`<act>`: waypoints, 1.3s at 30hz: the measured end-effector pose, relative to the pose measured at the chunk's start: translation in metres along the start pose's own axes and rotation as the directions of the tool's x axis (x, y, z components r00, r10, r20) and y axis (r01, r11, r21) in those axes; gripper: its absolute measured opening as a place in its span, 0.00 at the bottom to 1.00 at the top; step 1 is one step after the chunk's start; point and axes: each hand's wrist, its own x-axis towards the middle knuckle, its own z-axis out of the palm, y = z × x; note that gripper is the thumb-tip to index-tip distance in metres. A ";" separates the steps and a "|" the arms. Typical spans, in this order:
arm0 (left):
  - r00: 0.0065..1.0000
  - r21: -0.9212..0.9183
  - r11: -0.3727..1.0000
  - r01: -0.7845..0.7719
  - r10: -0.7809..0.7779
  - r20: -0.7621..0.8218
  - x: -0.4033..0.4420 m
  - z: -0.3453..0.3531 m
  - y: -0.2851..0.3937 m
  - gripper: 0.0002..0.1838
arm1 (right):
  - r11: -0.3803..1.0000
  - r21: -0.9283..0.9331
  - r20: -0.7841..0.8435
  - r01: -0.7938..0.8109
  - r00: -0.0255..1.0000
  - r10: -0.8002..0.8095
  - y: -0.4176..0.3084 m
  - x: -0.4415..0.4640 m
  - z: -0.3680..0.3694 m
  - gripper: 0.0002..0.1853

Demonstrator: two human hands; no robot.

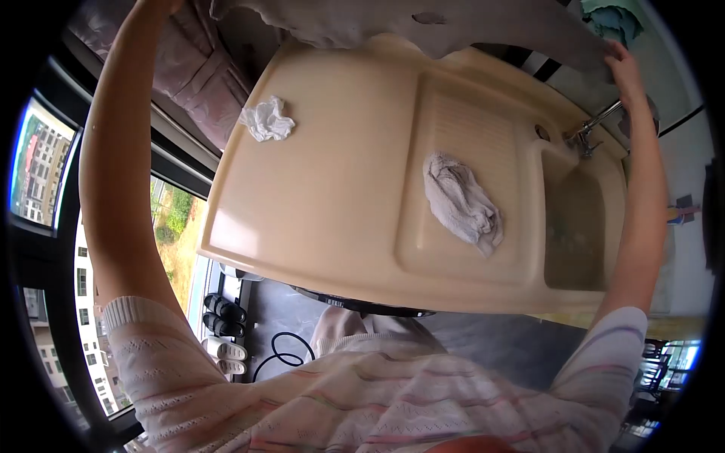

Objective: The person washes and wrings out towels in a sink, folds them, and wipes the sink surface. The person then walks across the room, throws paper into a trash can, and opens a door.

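A grey cloth (498, 26) with a small hole in it spreads across the top of the view, above the far side of the sink counter. My right hand (625, 74), raised at the upper right, grips its right end between closed fingers. Of my left hand (171, 4), only a sliver shows at the top edge; its fingers are out of view. Below the raised cloth, a crumpled light-grey towel (462, 200) lies on the ribbed washboard area. A wadded white cloth (269, 119) rests near the counter's left edge.
The beige counter (325, 166) has a deep basin (575, 226) and a faucet (583, 140) at its right. A window with a curtain (189, 68) borders the left side. Slippers (224, 313) and a black hose (291, 346) are on the floor.
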 end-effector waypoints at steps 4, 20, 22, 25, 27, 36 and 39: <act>0.957 0.040 0.999 0.027 -0.037 0.289 -0.065 0.048 -0.062 0.14 | 0.989 0.001 0.177 -0.150 0.973 0.148 0.033 -0.076 0.071 0.13; 0.951 0.176 0.975 0.135 -0.177 0.253 -0.009 0.109 -0.143 0.22 | 0.875 -0.210 0.258 -0.436 0.838 0.480 0.046 -0.034 0.134 0.17; 0.984 0.478 0.878 -0.012 -0.075 0.162 0.009 0.128 -0.169 0.25 | 0.939 -0.323 0.171 -0.116 0.969 0.178 0.093 -0.016 0.160 0.20; 0.962 0.509 0.828 -0.235 0.123 0.243 -0.009 0.163 -0.187 0.29 | 0.907 -0.420 0.356 -0.018 0.916 0.183 0.095 -0.039 0.186 0.24; 0.857 0.406 0.905 -0.123 -0.109 0.503 -0.035 0.164 -0.162 0.24 | 0.891 -0.454 0.502 0.035 0.835 0.223 0.081 -0.083 0.193 0.24; 0.812 0.664 0.597 -0.450 -0.036 0.583 -0.077 0.173 -0.155 0.15 | 0.798 -0.582 0.402 0.155 0.908 0.117 0.092 -0.103 0.209 0.14; 0.826 0.677 0.543 -0.498 0.058 0.561 -0.076 0.178 -0.168 0.08 | 0.788 -0.583 0.382 0.197 0.923 0.051 0.097 -0.102 0.215 0.15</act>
